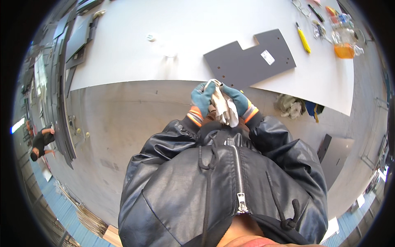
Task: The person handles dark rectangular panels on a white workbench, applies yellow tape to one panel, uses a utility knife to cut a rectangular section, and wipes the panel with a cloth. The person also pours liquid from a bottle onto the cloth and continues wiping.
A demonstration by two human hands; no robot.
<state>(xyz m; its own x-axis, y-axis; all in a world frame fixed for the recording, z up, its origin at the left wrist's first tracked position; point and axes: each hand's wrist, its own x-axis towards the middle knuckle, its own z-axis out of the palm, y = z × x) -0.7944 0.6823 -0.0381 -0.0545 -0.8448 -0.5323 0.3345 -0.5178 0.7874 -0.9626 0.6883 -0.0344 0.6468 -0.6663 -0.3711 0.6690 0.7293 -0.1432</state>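
Both my hands are in teal work gloves with orange and grey cuffs, close together in front of my body at the table's near edge. My left hand (202,98) and my right hand (237,98) grip a crumpled off-white cloth (222,108) between them; its loose end hangs down toward my jacket. Just beyond the right hand, a dark grey notched panel (249,61) lies flat on the white table (123,45). The panel has a white label (267,57) and several small holes.
Right on the table are a yellow utility knife (303,38), a black marker (316,13) and a bottle of orange liquid (345,51). A small white roll (150,38) sits left of centre. Stacked panels (61,90) stand at left, near another person (41,142). Crumpled plastic (290,106) lies below the table edge.
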